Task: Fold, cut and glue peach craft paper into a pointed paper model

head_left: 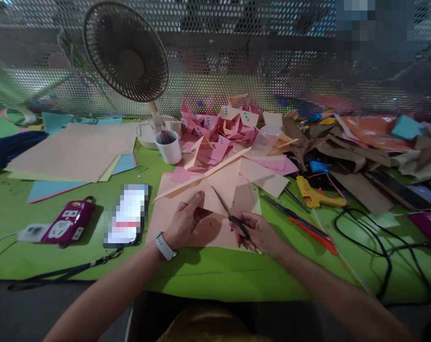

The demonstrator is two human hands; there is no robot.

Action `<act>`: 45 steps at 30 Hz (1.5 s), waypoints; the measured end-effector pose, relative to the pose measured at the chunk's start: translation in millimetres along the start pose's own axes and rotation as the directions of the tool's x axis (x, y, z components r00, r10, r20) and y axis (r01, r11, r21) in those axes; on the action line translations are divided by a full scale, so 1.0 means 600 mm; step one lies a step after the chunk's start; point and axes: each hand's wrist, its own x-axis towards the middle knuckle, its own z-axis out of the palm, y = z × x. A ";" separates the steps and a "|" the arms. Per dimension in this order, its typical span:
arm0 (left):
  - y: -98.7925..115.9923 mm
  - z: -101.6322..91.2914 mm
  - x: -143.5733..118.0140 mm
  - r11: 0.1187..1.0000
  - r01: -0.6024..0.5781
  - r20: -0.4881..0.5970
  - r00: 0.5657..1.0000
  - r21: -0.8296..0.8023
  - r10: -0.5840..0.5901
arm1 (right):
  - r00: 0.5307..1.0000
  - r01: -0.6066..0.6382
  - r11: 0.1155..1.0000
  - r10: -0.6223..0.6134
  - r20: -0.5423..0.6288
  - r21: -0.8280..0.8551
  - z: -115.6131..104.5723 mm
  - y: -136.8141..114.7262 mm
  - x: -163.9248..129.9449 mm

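Green tabletop (222, 285): left hand (184, 219) pinches peach paper (214, 203), right hand (258, 231) grips scissors (233, 220); likely cutting, next snip needing steady paper.

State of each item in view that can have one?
Black-handled metal scissors: in right hand; blade opening unclear.
Peach paper piece: apparently pinched by left hand.
Orange-and-black box cutter: blade out.
Black rectangular phone: screen lit.
Yellow plastic glue gun: lying on its side.
White round cup: upright.
Round caged fan: spinning unclear.
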 end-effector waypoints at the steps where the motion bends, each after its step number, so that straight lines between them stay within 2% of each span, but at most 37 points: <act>1: 0.000 0.001 -0.001 1.000 0.007 -0.009 1.000 0.014 -0.006 | 1.000 0.004 1.000 -0.004 0.006 0.006 -0.001 0.001 0.000; 17: -0.007 0.002 -0.002 0.990 0.051 -0.062 0.997 0.129 -0.044 | 1.000 -0.005 1.000 0.005 -0.020 0.011 0.004 -0.003 0.001; 20: -0.009 0.001 -0.002 0.996 0.024 -0.044 0.999 0.086 -0.020 | 1.000 -0.007 1.000 0.008 -0.024 0.013 0.002 -0.002 0.002; 25: -0.009 0.003 -0.005 0.996 0.066 -0.033 0.997 0.056 -0.064 | 1.000 0.021 0.999 -0.022 0.010 0.036 -0.003 0.001 0.003; 37: -0.013 0.002 -0.002 1.000 0.028 0.012 1.000 -0.006 -0.027 | 1.000 0.019 1.000 -0.019 -0.004 0.014 0.001 -0.005 0.002; 42: -0.012 0.004 -0.006 0.994 0.078 -0.037 0.996 0.072 -0.075 | 0.999 0.050 0.999 -0.050 0.001 0.002 -0.002 -0.005 0.003; 45: -0.010 0.007 -0.009 0.995 0.075 -0.039 0.997 0.066 -0.072 | 0.998 0.060 0.998 -0.060 0.002 0.003 -0.003 -0.001 0.004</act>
